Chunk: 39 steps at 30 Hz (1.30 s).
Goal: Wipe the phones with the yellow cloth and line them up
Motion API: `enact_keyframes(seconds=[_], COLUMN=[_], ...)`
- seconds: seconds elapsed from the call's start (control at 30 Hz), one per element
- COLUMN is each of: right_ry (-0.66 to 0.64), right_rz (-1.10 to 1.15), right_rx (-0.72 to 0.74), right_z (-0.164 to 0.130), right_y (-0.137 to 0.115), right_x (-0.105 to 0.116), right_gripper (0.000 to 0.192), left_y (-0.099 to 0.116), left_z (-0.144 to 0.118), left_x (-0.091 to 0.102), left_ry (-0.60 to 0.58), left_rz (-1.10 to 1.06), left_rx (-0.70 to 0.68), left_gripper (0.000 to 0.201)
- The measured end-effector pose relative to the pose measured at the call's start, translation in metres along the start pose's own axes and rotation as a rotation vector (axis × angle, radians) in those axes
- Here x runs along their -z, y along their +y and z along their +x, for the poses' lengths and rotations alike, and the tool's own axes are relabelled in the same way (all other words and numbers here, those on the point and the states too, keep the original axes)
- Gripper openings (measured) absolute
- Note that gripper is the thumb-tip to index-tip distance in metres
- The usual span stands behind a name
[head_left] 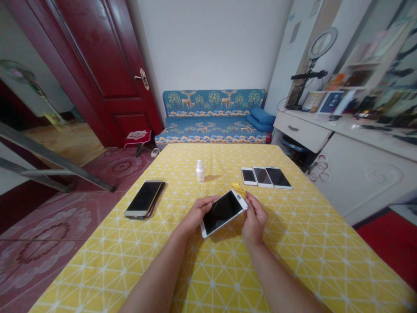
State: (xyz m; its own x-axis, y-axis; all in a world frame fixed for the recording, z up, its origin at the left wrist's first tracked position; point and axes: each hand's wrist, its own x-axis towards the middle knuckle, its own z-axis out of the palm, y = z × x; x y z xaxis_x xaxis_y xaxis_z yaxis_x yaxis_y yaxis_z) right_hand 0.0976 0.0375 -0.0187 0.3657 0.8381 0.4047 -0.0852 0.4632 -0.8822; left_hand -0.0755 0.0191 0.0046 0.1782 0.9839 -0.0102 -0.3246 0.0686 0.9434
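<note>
Above the tabletop's middle, the left hand and right hand pinch a white phone by its ends; yellow cloth and spray bottle lie beyond, seemingly unused.

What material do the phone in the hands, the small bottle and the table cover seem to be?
Phone: glossy dark glass front, white frame, likely plastic or painted metal. Small bottle: matte white, probably plastic. Table cover: yellow with white line pattern, looks like woven cloth, though coated vinyl is possible.
</note>
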Motion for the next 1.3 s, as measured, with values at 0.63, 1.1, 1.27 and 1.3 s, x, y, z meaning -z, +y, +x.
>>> enact_keyframes(seconds=[0.63,1.1,1.27,1.3], right_ry=[-0.442,-0.73,-0.776,-0.783], right_rz=[-0.189,-0.249,-0.226,-0.208], right_rx=[0.097,0.289,0.32,0.333], right_z=[-0.009,-0.012,-0.016,-0.017], right_y=[-0.006,-0.025,-0.026,-0.026], right_x=[-0.01,-0.014,-0.017,-0.017], right_gripper=[0.059,0.052,0.041,0.04], left_y=[-0.006,-0.007,-0.016,-0.021], left_z=[0.0,0.003,0.007,0.006], left_x=[-0.043,-0.038,-0.027,-0.024], left_ry=[-0.081,0.012,0.022,0.012], left_rz=[-0.408,-0.617,-0.653,-0.649], left_rx=[0.329,0.259,0.243,0.222], left_gripper=[0.042,0.031,0.034,0.038])
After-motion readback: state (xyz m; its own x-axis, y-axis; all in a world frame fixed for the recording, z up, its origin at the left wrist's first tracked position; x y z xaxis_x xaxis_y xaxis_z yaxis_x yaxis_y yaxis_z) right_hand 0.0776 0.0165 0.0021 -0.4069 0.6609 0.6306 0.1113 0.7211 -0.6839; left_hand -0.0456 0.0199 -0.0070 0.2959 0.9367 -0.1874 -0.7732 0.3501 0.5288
